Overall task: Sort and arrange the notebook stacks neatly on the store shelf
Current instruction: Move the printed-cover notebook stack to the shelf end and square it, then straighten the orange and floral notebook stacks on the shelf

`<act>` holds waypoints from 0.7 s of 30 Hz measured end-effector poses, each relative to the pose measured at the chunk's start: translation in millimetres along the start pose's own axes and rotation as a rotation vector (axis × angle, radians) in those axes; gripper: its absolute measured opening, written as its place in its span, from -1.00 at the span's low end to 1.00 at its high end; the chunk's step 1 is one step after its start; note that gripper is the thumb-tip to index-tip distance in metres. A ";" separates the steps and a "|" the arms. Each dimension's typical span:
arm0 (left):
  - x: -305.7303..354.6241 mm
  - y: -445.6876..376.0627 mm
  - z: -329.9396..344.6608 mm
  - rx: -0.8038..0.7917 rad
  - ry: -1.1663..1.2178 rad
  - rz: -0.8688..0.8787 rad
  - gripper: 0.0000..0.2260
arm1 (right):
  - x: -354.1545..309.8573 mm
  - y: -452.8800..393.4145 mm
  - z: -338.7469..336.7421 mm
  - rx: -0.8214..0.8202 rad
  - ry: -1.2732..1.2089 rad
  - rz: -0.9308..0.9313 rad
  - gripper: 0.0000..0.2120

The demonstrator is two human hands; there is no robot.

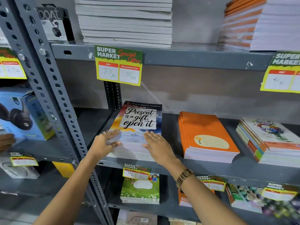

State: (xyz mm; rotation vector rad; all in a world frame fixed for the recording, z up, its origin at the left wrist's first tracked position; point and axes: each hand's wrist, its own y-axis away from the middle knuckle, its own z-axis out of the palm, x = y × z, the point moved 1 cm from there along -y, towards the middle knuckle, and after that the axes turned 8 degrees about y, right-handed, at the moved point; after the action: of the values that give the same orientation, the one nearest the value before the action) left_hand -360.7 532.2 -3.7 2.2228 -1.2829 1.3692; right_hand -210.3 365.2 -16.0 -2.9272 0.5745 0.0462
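A stack of notebooks with a "Present is a gift, open it" cover lies on the middle grey shelf, left of centre. My left hand rests flat on the stack's front left corner, fingers spread over the cover and thumb against the edge. My right hand lies flat on the front right part of the same stack. To the right sit an orange notebook stack and a slanted stack with floral covers.
A slotted grey upright stands left of the stack. Price tags hang from the shelf above, which carries tall paper stacks. Boxed headphones fill the left bay. More notebook stacks lie on the lower shelf.
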 end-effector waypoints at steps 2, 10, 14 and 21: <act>1.0 -0.1 -1.0 0.015 -0.002 -0.004 -0.59 | 0.2 -1.0 -1.0 -0.002 -0.014 -0.002 -0.49; 4.3 0.1 -0.7 0.010 -0.104 -0.018 -0.59 | 4.2 -1.7 2.7 0.023 -0.040 -0.018 -0.50; 10.2 8.2 13.8 0.040 -0.494 0.023 -0.47 | 20.4 10.6 4.4 0.182 -0.091 0.001 -0.52; 63.9 12.0 93.9 0.039 -0.635 0.341 -0.33 | 86.7 65.6 -2.1 0.433 -0.058 0.233 -0.62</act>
State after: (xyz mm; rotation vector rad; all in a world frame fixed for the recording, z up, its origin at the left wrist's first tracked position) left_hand -301.4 434.6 -5.0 2.6718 -1.9202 0.7811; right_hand -154.8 272.6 -28.9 -2.4249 0.7998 0.0294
